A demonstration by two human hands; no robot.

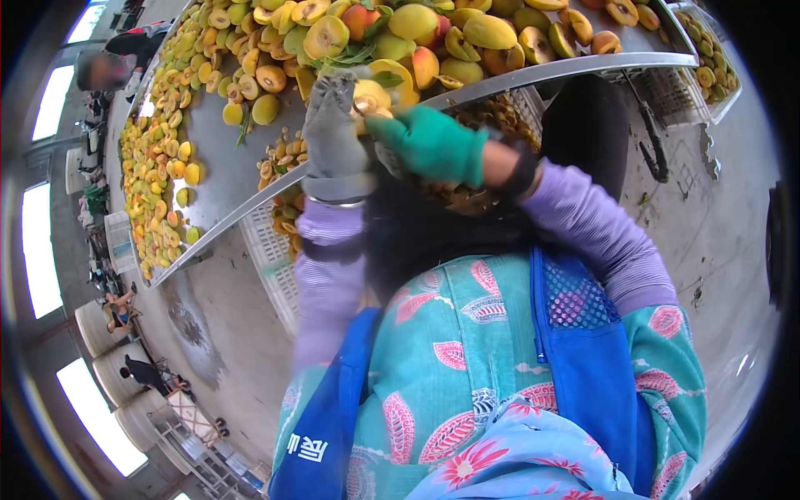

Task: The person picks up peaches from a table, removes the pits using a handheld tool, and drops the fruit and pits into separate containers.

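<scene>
A gray-gloved left hand (337, 137), pointing up past the metal table (554, 70)'s rim, closes its fingers on a cut fruit (371, 97); the green-gloved right hand (433, 147), reaching inward, curls shut against it, any further hold blurred.

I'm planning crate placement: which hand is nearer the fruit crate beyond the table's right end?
Right. The green-gloved right hand is left of the fruit crate; the gray-gloved left hand is farther left, holding a halved fruit.
</scene>
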